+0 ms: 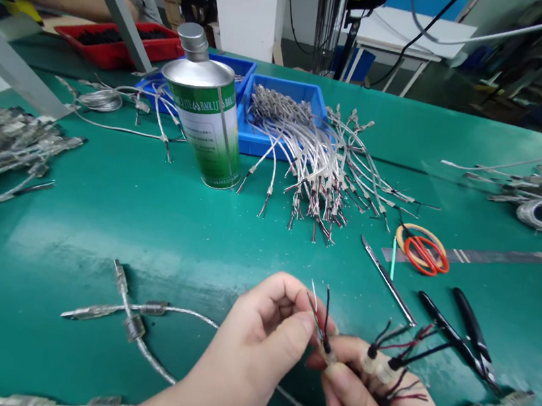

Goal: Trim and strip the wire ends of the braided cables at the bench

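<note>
**Fine wires at risk in a crowded pinch**

We see the green bench (148, 227) strewn with cables; a tall can (205, 118) stands close to a loose bundle (316, 162) spilling from the blue bin (285, 92), and a stray elbow could tip it. Pliers (467, 342) lie just beside our right hand (374, 403), which grasps three cable ends (377, 363). Our left hand (257, 341) pinches the thin wires (323, 316) of the nearest end; pulling hard could snap a strand or drag the others loose
</note>
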